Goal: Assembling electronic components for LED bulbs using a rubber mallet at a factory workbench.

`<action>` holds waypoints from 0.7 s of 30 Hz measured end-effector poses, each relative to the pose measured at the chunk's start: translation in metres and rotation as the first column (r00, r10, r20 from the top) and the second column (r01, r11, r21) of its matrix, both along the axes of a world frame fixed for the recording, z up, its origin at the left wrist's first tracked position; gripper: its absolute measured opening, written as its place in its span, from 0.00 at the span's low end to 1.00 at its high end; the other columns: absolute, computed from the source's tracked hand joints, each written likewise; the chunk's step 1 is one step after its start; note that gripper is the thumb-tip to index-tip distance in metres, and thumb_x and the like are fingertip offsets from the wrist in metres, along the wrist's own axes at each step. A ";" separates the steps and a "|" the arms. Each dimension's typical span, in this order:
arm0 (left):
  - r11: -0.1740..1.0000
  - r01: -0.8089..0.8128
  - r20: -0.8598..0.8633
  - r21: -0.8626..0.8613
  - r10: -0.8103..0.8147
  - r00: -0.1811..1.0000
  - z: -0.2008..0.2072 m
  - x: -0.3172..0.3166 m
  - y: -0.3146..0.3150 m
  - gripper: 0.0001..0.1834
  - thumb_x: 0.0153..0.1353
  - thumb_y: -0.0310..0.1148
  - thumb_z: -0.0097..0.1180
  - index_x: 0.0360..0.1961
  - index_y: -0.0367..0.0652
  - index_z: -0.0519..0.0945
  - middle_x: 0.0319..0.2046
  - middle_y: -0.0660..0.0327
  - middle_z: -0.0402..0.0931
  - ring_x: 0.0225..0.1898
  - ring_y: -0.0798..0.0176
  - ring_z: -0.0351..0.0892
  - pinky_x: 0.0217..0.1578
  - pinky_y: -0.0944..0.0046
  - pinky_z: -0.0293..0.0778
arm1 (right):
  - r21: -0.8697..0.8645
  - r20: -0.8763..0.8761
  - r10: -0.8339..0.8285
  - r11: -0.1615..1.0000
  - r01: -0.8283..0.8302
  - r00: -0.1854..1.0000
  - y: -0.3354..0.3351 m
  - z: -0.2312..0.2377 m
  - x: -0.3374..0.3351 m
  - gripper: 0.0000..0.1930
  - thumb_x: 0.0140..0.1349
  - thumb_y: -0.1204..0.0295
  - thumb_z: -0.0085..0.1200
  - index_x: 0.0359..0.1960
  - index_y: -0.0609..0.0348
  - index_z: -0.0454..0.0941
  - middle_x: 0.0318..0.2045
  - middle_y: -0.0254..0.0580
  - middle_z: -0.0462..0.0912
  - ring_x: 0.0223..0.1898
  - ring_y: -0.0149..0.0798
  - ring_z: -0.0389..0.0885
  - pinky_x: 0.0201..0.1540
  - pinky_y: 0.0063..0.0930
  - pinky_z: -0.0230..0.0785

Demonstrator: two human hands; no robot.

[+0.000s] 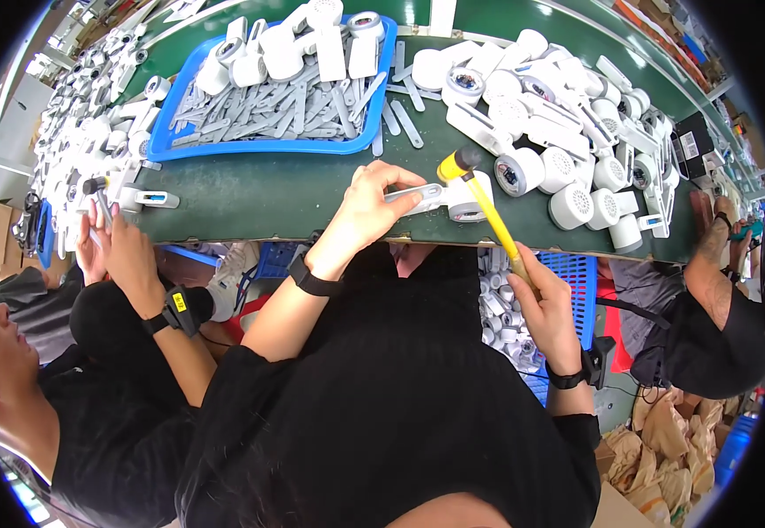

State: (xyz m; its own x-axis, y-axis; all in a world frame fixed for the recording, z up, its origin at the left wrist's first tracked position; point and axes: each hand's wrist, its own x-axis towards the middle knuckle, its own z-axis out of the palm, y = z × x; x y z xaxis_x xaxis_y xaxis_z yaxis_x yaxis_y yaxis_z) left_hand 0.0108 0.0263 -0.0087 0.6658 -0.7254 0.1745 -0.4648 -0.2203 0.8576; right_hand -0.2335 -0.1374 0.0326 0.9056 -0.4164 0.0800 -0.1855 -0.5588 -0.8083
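Note:
My left hand [372,204] is closed on the handle of a small white handheld fan-like unit [470,208], pinching it near a grey strip [426,192] that lies along the handle. The unit rests near the bench's front edge, its round head to the right. My right hand [544,304] grips the lower handle of a yellow hammer [492,216]. The hammer's head, yellow with a dark striking face, is raised at the unit's round head; whether they touch I cannot tell.
A blue tray [268,151] with grey strips and white units stands behind my left hand. More white units [567,132] pile up at right. A co-worker's hands [118,251] hold a hammer at left; another person's arm [717,255] is at right. A blue crate [581,290] sits below the bench.

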 end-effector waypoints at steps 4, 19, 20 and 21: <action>0.998 0.009 -0.057 0.063 -0.006 0.998 0.003 0.004 -0.001 0.12 0.54 0.33 0.65 0.41 0.43 0.85 0.34 0.63 0.74 0.34 0.67 0.67 0.38 0.67 0.67 | -0.077 -0.024 0.034 0.996 -0.036 0.999 -0.003 0.005 0.002 0.21 0.63 0.78 0.56 0.58 0.67 0.72 0.32 0.49 0.80 0.31 0.39 0.77 0.36 0.28 0.69; 0.997 0.009 -0.212 0.081 0.008 0.977 0.010 0.000 -0.001 0.23 0.53 0.31 0.66 0.52 0.47 0.77 0.34 0.69 0.71 0.34 0.71 0.63 0.38 0.69 0.66 | -0.146 0.011 0.078 0.986 -0.075 0.997 -0.011 0.015 0.007 0.20 0.64 0.78 0.54 0.58 0.67 0.72 0.31 0.54 0.78 0.32 0.52 0.77 0.37 0.35 0.69; 0.995 0.003 -0.221 0.101 0.019 0.975 0.010 0.001 -0.002 0.23 0.53 0.30 0.66 0.52 0.48 0.77 0.34 0.69 0.71 0.35 0.70 0.63 0.40 0.68 0.66 | -0.150 -0.029 0.120 0.981 -0.123 0.992 -0.013 0.011 0.009 0.20 0.64 0.78 0.54 0.58 0.67 0.71 0.30 0.53 0.78 0.30 0.49 0.77 0.36 0.32 0.69; 0.995 0.002 -0.219 0.097 0.020 0.976 0.009 0.002 -0.003 0.23 0.53 0.30 0.66 0.52 0.48 0.77 0.34 0.69 0.71 0.35 0.70 0.63 0.40 0.68 0.66 | -0.211 -0.018 0.118 0.970 -0.119 0.993 -0.014 0.015 0.009 0.21 0.63 0.80 0.54 0.58 0.68 0.71 0.31 0.42 0.79 0.30 0.32 0.73 0.35 0.27 0.67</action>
